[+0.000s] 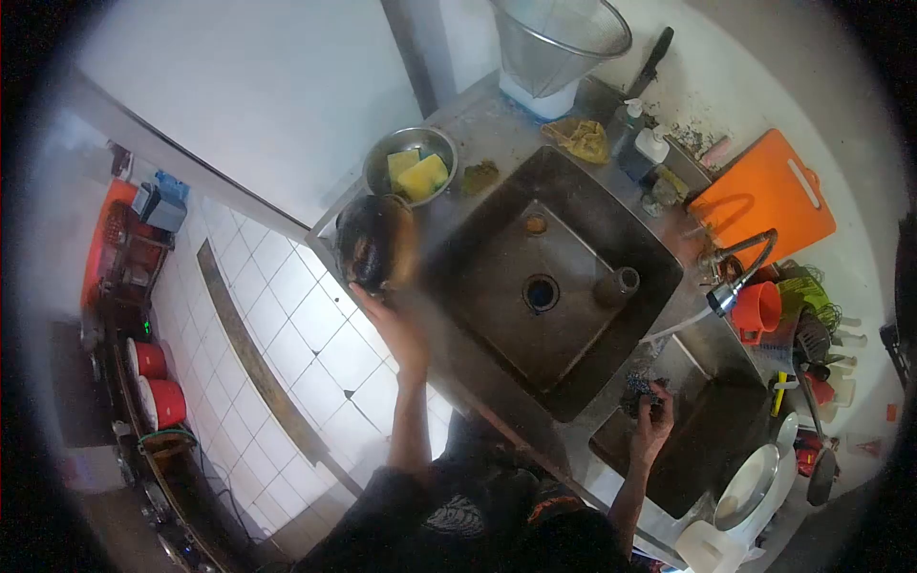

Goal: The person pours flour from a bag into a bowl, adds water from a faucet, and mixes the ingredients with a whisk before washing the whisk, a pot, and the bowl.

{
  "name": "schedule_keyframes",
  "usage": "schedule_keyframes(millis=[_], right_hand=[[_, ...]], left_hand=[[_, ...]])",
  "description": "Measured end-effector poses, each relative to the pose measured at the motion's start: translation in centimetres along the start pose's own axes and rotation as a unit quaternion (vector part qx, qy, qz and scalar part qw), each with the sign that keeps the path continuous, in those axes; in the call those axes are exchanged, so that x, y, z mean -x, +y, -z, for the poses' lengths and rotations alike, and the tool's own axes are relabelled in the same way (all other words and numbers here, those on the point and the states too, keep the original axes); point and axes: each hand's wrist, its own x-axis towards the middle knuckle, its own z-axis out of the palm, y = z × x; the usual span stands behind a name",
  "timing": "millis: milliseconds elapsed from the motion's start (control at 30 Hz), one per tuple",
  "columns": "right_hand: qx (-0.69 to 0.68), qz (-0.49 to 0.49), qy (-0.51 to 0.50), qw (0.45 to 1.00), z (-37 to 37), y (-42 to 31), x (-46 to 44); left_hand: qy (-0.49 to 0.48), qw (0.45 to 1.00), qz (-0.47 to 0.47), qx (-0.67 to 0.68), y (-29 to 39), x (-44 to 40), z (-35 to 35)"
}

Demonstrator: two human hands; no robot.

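My left hand (394, 329) grips a round, blackened pan (368, 244) by its lower edge. The pan is tilted up beside the left side of the large sink (497, 320), and motion blurs its right edge. Between the fingers of my right hand (654, 420) is a dark, glinting metal scourer (638, 387), held over the ledge between the large sink and a smaller basin (697, 449). Just beyond the pan, a steel bowl (377, 153) contains yellow sponges (420, 177).
A faucet (740, 286) with a flexible spout rises at the right. An orange cutting board (769, 201) leans on the wall near soap bottles (651, 143). White plates (750, 487) stand at lower right. A mesh strainer (564, 38) is at the back. A dark cylinder (616, 285) is in the large sink.
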Motion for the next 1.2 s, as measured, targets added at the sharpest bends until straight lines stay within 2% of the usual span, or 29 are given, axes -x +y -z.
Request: schedule_keyframes(millis=[67,100,133,267,300,367,400,467,533,633,733,800,833,867,933,967,1000,1067,1100,1167,1200], right_hand=[[0.036,0.001,-0.004,0.999,-0.3,-0.3,-0.3],[-0.023,0.011,0.004,1.0,-0.8,-1.4,-0.1],[-0.081,0.018,0.011,0.996,-1.1,-1.9,0.0],[-0.021,-0.05,-0.029,0.998,-0.9,-0.6,0.1],[0.0,-0.038,-0.027,0.999,-1.3,-1.1,-0.1],[0.023,-0.025,-0.027,0.999,-2.1,-1.7,-0.3],[0.019,0.005,-0.023,1.0,-2.4,-1.9,-0.4],[0.018,0.037,-0.018,0.999,-2.7,-2.2,-0.4],[0.031,0.025,-0.039,0.998,-2.5,-2.5,-0.3],[0.015,0.02,-0.047,0.999,-2.5,-2.3,0.0],[0.018,0.025,-0.028,0.999,-2.3,-2.6,0.4],[0.0,0.028,-0.006,1.0,-2.2,-1.8,0.7],[-0.014,0.035,0.015,0.999,-1.6,-1.5,0.8],[-0.079,-0.033,0.012,0.996,-0.6,-1.2,1.5],[-0.111,-0.068,0.096,0.987,0.9,0.8,2.0],[-0.132,-0.074,0.132,0.98,1.9,3.2,2.3],[-0.123,-0.082,0.16,0.976,3.4,5.4,2.7],[-0.268,-0.188,0.212,0.921,6.5,10.0,3.2],[-0.266,-0.19,0.228,0.917,7.5,12.0,3.1],[-0.327,-0.283,0.28,0.857,8.3,15.8,2.5],[-0.154,-0.258,0.291,0.908,7.6,17.1,1.6]], left_hand=[[-0.062,0.998,0.027,0.016,0.3,1.9,1.5],[-0.059,0.998,0.027,0.015,0.4,2.9,2.1],[-0.098,0.994,0.051,-0.002,0.4,4.1,2.8],[-0.183,0.979,0.084,-0.023,-0.4,6.2,3.4],[-0.184,0.979,0.087,-0.024,-0.6,6.4,3.0],[-0.159,0.984,0.041,-0.065,-1.3,6.0,1.6],[-0.13,0.991,-0.005,-0.036,-1.4,5.5,0.9],[-0.118,0.991,0.002,-0.061,-2.8,3.9,-0.5],[-0.108,0.99,0.008,-0.085,-2.4,2.5,-0.9],[-0.072,0.996,0.002,-0.048,-2.2,1.5,-0.7],[-0.058,0.996,-0.003,-0.073,-2.5,1.2,0.1],[-0.062,0.978,0.003,-0.2,-2.2,1.5,0.8],[-0.067,0.979,0.021,-0.192,-2.5,1.5,0.8],[-0.035,0.983,-0.039,-0.176,-2.6,1.7,0.6],[-0.054,0.989,-0.11,-0.083,0.3,1.4,1.0],[-0.105,0.992,-0.07,-0.005,3.2,1.6,1.3],[-0.113,0.989,-0.092,0.005,4.7,2.1,1.1],[-0.142,0.983,-0.116,0.007,6.5,3.3,0.6],[-0.156,0.98,-0.124,0.013,7.4,4.2,0.2],[-0.215,0.97,-0.117,0.007,8.8,5.6,-0.6],[-0.227,0.962,-0.153,0.012,8.5,6.4,-1.1]])
